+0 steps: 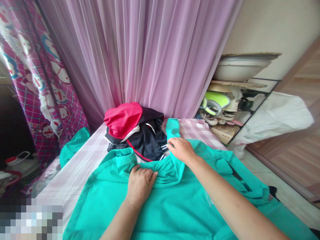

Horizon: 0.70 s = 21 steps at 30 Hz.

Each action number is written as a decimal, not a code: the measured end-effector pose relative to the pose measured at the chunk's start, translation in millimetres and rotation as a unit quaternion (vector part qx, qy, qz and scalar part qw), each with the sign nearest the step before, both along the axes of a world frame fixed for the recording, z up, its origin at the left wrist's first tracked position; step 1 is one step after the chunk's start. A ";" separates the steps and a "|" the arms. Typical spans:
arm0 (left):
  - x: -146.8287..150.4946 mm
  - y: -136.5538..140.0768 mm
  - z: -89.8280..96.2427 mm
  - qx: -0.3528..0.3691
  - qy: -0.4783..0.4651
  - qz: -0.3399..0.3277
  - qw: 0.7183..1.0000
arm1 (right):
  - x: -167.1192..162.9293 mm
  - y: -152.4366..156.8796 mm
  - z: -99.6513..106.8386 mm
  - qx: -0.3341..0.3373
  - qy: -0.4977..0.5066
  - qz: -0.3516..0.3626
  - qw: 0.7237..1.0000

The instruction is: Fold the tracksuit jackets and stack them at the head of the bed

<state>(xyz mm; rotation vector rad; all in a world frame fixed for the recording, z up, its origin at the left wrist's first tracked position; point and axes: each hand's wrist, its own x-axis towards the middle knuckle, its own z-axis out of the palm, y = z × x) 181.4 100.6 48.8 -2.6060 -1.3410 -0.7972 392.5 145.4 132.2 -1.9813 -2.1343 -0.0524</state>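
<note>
A teal jacket (pixel 105 196) lies spread over the table, its collar end away from me. Near the collar, my left hand (pixel 141 183) is closed on the cloth, with its fingers bent and its thumb to the right. Farther out and to the right, my right hand (pixel 181 150) pinches the collar edge, and the fabric gathers in folds below it. One teal strip of the cloth sticks up beyond my right fingers. Just past the collar is a heap of dark clothes (pixel 147 140) with white and red trim, topped by a red piece (pixel 123 120).
The table has a pink-and-white checked cloth (pixel 67 180). More teal fabric (pixel 73 145) hangs at its left edge. Purple curtains (pixel 150 53) stand behind. At right, a rack holds shoes (pixel 227 115) and a white basin (pixel 242 68), beside a white bag (pixel 280 115).
</note>
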 end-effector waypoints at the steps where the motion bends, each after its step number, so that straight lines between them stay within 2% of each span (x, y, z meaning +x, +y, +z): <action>1: -0.4 0.5 -1.0 0.006 -0.009 0.001 1.000 | -4.5 11.9 -2.8 0.019 -0.027 -0.001 0.999; 4: -1.1 2.9 -2.4 0.017 -0.029 0.000 0.999 | -15.7 43.0 -18.6 0.025 -0.082 0.026 0.996; 8: -0.6 4.8 -2.5 0.022 -0.045 -0.005 0.999 | -27.4 68.6 -38.1 -0.104 -0.071 -0.015 0.992; 10: 0.0 5.1 -2.6 0.021 -0.049 -0.003 0.999 | -34.0 76.7 -41.5 -0.144 -0.065 -0.032 0.987; 13: 0.7 5.4 -3.4 0.019 -0.054 0.002 0.998 | -40.6 88.2 -34.7 -0.150 -0.070 -0.030 0.986; 15: 1.0 5.7 -4.6 0.016 -0.059 0.003 0.998 | -38.2 97.4 -19.2 -0.133 -0.074 -0.025 0.988; 17: 1.2 6.3 -6.0 0.012 -0.060 0.005 0.998 | -28.8 109.0 4.3 -0.088 -0.077 -0.025 0.993; 19: 1.3 6.8 -7.1 0.011 -0.060 0.009 0.998 | -15.2 121.8 29.5 -0.011 -0.071 -0.048 0.996; 21: 1.3 7.0 -7.7 0.012 -0.060 0.013 0.998 | -2.4 132.9 46.0 0.092 -0.046 -0.110 0.989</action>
